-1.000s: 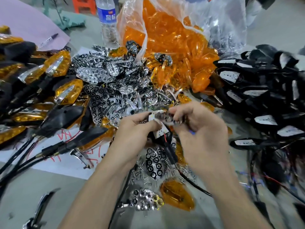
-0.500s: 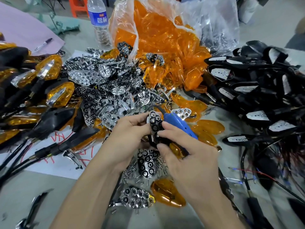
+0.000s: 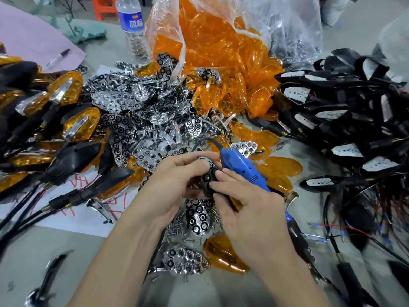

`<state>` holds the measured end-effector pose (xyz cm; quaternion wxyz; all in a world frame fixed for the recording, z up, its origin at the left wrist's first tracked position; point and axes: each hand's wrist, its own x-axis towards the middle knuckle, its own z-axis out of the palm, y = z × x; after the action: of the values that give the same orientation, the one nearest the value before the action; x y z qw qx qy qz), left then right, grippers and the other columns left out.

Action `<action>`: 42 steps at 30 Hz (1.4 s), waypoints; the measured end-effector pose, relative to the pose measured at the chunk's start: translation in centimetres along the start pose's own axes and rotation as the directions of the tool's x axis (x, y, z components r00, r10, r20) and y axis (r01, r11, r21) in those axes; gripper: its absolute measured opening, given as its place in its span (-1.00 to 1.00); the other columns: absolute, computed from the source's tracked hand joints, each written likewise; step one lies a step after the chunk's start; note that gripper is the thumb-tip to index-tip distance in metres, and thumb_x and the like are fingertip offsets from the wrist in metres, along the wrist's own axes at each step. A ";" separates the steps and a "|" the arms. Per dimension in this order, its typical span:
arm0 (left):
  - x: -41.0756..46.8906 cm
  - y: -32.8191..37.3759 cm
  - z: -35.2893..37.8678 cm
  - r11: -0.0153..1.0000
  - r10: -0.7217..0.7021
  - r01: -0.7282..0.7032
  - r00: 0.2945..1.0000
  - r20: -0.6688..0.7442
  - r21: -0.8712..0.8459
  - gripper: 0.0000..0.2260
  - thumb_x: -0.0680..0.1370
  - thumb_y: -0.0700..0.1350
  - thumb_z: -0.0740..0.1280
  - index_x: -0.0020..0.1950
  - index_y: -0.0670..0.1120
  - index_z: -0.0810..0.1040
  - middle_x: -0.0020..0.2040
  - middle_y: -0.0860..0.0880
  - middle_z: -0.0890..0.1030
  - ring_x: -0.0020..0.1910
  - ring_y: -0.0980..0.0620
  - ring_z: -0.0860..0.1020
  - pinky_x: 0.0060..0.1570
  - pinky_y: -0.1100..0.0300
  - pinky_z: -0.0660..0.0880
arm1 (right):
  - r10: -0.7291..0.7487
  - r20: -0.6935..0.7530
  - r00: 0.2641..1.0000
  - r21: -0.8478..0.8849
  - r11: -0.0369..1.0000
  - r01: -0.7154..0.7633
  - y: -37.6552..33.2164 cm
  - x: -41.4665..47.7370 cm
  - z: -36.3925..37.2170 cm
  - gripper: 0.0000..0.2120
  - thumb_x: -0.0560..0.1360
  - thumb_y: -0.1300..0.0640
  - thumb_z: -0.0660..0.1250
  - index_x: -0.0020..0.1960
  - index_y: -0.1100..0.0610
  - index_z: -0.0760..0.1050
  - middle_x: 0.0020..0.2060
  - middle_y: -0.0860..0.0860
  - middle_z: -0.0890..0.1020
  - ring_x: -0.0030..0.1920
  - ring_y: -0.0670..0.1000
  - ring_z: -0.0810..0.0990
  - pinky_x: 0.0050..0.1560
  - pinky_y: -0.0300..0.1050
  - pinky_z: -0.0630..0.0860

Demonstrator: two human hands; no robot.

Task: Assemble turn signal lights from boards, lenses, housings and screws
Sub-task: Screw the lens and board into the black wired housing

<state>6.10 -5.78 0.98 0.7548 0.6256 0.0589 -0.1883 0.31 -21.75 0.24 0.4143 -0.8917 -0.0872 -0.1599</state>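
A second ago both hands were raised over the pile, fitting a part with its white board showing. Now they have dropped nearer the bench (image 3: 33, 251), and a silver honeycomb plate sits on the face of the half-built light (image 3: 207, 178), covering the board. The left hand (image 3: 177, 180) has its grip curled around the light, thumb on top, at the near middle just above the loose screws (image 3: 177, 227). The right hand (image 3: 247, 200) presses two fingertips on the plate, and the blue screwdriver (image 3: 241, 171), barely visible before, now sticks out from under its palm, tucked in that grip as far as I can see. I'd say the plate is seated and screwing it down comes next, then a lens. The heap of silver plates (image 3: 137, 111) lies far left, the bag of orange lenses (image 3: 221, 52) behind, the black housings (image 3: 343, 111) right.
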 end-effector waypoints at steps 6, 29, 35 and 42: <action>-0.2 0.4 0.2 0.996 0.092 -0.092 0.996 -0.007 -0.016 -0.70 0.62 -0.36 0.30 -0.01 -0.05 0.77 -0.05 -0.14 0.75 -0.21 0.02 0.67 -0.35 0.13 0.61 | 0.304 0.000 0.953 0.454 0.849 -0.271 0.2 0.6 -0.7 -0.67 0.43 0.09 0.46 0.13 -0.24 0.69 0.10 -0.29 0.71 0.17 -0.22 0.67 0.21 -0.23 0.60; -1.2 -0.2 1.0 0.952 0.285 -0.285 0.958 0.019 0.112 -0.62 0.42 -0.26 0.37 0.15 0.07 0.71 0.01 -0.05 0.76 -0.03 0.00 0.72 -0.12 0.10 0.66 | 0.542 0.001 0.840 0.533 0.711 -0.460 -0.6 1.6 0.0 -0.72 0.28 0.18 0.51 -0.14 -0.18 0.74 -0.25 -0.15 0.76 -0.19 -0.09 0.76 -0.08 -0.02 0.68; -0.9 -0.6 1.4 0.955 0.278 -0.264 0.956 -0.095 0.138 -0.59 0.54 -0.45 0.35 0.16 0.03 0.69 -0.07 -0.08 0.76 -0.10 -0.08 0.69 -0.01 -0.10 0.67 | 0.370 -0.079 0.926 0.133 0.924 -0.358 -1.7 0.9 -1.0 -0.60 0.35 -0.11 0.44 0.19 -0.26 0.61 -0.10 -0.45 0.66 0.01 -0.35 0.64 0.09 -0.28 0.58; -0.5 -0.8 -0.4 0.988 0.150 -0.148 0.987 0.062 -0.042 -0.66 0.48 -0.25 0.41 0.24 -0.06 0.65 0.01 -0.08 0.72 -0.08 0.03 0.65 -0.12 0.12 0.63 | 0.321 -0.139 0.937 0.075 0.947 -0.313 -1.4 0.4 -1.1 -0.66 0.41 0.04 0.60 0.02 -0.31 0.57 -0.16 -0.47 0.65 -0.17 -0.34 0.66 -0.03 -0.34 0.59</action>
<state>5.42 -5.38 0.34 0.7799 0.6075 -0.0089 -0.1505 0.03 -21.70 1.99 0.4628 -0.8686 0.0847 -0.1553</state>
